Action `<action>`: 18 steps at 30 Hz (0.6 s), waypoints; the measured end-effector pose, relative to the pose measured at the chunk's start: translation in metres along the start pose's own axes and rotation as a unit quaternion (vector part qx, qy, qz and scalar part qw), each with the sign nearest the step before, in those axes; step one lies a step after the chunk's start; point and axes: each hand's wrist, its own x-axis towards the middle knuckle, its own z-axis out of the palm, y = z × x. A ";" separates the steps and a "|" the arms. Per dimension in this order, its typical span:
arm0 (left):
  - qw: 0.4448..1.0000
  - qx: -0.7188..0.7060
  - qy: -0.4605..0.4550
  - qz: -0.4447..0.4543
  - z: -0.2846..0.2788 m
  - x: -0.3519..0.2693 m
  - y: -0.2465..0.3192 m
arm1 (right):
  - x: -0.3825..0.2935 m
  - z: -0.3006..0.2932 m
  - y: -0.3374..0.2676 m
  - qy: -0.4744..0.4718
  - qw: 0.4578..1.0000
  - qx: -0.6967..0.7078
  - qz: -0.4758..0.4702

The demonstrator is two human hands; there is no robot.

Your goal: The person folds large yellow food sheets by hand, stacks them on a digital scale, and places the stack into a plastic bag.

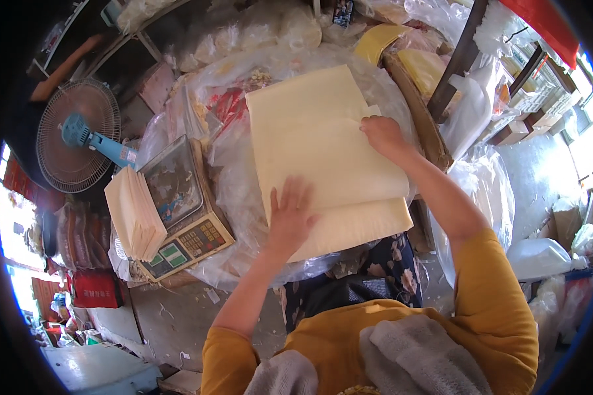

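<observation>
A large, pale yellow folded sheet (321,143) lies over crumpled clear plastic film in front of me; whether it is paper or tofu skin I cannot tell. My left hand (292,212) is over its lower left part, fingers spread and slightly blurred, holding nothing. At the upper right edge my right hand (383,134) has its fingers bent onto the sheet, pinching a small raised piece there. Along the near edge a lower layer of the sheet (360,227) shows beneath the top fold.
Left stands a digital scale (192,247) with a metal pan (175,177) and a stack of folded pale sheets (136,215). Beyond it is an electric fan (79,136), with another person's arm (64,71) behind. A cardboard box (417,113) borders the right side.
</observation>
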 end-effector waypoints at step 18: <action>0.987 -0.013 0.062 -0.147 0.023 0.061 -0.093 | -0.060 0.033 -0.072 -0.058 0.993 -0.089 -0.040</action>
